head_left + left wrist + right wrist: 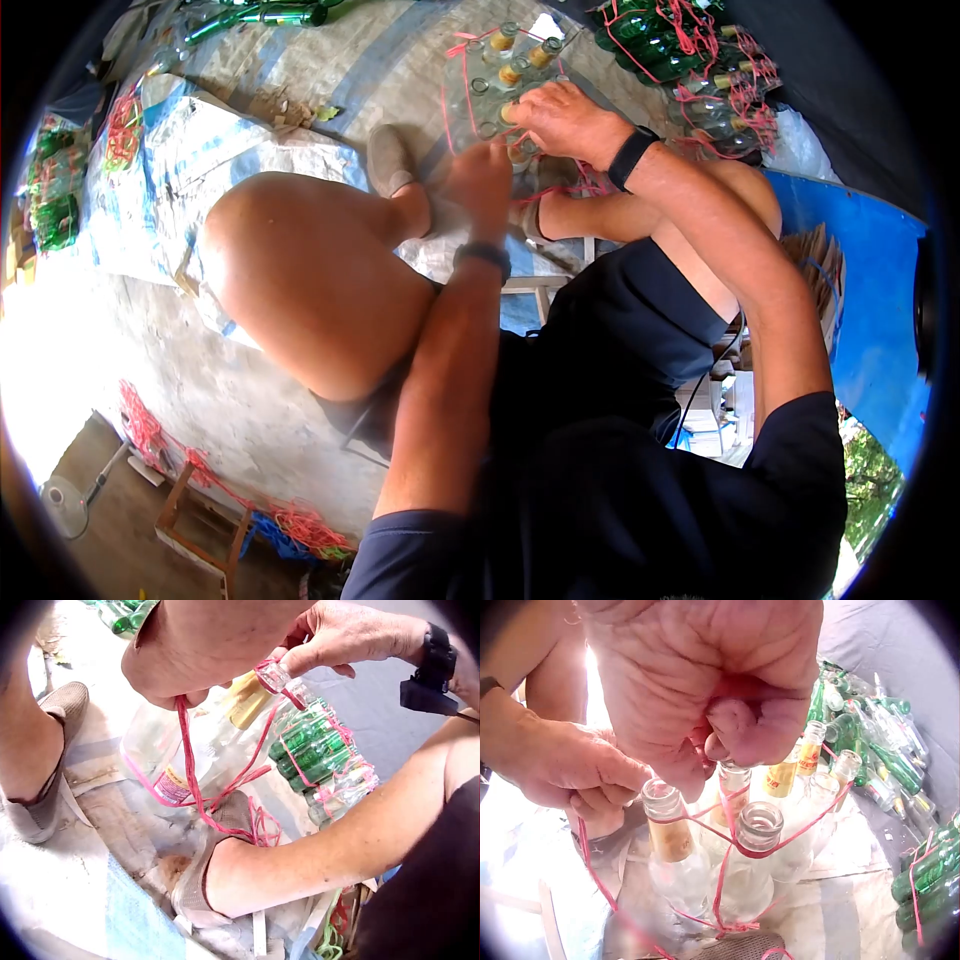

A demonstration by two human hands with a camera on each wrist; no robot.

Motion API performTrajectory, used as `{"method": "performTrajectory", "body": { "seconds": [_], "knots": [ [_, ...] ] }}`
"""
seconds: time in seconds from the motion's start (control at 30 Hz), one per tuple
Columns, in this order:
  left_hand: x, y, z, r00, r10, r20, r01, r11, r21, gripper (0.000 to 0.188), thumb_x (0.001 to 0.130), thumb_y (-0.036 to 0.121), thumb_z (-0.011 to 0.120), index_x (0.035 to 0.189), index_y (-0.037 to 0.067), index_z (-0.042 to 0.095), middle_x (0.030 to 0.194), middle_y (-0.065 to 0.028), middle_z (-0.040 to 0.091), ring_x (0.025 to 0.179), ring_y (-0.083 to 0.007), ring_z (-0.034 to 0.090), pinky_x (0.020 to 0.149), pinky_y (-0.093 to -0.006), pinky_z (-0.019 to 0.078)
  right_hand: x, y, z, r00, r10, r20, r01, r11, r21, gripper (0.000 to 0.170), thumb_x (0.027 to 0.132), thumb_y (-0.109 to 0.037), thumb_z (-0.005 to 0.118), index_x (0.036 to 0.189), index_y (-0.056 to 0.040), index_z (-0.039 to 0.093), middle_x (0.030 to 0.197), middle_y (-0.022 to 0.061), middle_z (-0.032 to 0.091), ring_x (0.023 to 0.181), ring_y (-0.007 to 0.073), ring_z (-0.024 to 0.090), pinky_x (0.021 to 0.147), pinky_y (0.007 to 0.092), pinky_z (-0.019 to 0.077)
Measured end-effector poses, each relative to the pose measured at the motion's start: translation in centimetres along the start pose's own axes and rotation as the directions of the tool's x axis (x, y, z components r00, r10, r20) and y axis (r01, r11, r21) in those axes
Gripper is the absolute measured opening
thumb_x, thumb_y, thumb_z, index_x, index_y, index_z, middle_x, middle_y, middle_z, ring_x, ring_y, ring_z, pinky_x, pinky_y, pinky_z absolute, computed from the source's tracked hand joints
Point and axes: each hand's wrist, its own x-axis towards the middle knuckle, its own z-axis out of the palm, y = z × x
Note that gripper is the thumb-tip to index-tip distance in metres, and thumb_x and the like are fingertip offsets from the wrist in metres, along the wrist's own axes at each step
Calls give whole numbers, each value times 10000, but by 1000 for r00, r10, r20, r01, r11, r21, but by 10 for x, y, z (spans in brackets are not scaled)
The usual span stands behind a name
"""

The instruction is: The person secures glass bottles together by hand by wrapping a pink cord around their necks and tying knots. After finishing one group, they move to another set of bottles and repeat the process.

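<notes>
Several clear glass bottles stand upright in a bundle on the floor, some with yellow neck labels. Red plastic twine runs around and between their necks. My left hand grips a length of this twine, which hangs from its curled fingers toward the bundle's base; in the head view it is blurred. The right hand is over the bottles, fingers curled, its thumb against the mouth of a bottle wrapped with twine in the left wrist view. In the right wrist view the palm hides part of the necks behind it.
Twine-tied green bottles lie at the back right, near a loose heap of bottles. My shod feet flank the bundle on sheeting. More tied bottles lie far left. A blue panel stands at right.
</notes>
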Motion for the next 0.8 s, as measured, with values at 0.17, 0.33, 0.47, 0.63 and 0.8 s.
{"method": "performTrajectory", "body": {
  "seconds": [0.17,0.33,0.47,0.63,0.8],
  "knots": [
    [-2,1,3,999,28,17,-27,997,-70,248,907,309,655,816,131,804,717,-83,734,608,-242,687,629,-389,525,6,2,-15,998,15,65,-16,1000,11,138,751,-110,687,887,-121,670,753,146,677,803,384,687,697,509,517],
    [-3,1,2,998,65,25,-64,997,-51,261,916,294,645,841,96,796,716,-104,732,617,-246,693,626,-394,527,9,7,-25,992,16,121,-19,1000,20,115,739,-123,672,853,-120,681,758,155,686,792,394,689,686,521,525],
    [-2,1,1,996,71,48,-65,991,-119,273,919,278,636,847,65,789,713,-123,729,611,-245,693,623,-396,525,14,11,-41,969,102,224,-107,994,10,105,735,-127,651,811,-63,687,816,186,704,831,407,693,730,527,535],
    [-4,13,-4,998,12,67,-2,988,-156,316,863,257,625,856,-39,735,644,-187,655,607,-224,647,649,-403,504,17,25,-39,960,147,239,-164,985,51,132,766,-134,626,815,-23,678,870,196,716,896,422,691,789,523,538],
    [-5,17,-6,998,25,51,-16,983,-181,305,853,248,625,866,-36,736,652,-194,656,613,-218,654,653,-399,509,16,30,-25,971,154,184,-165,985,49,154,879,-164,569,903,-40,657,952,192,707,962,421,671,844,530,522]
  ]
}}
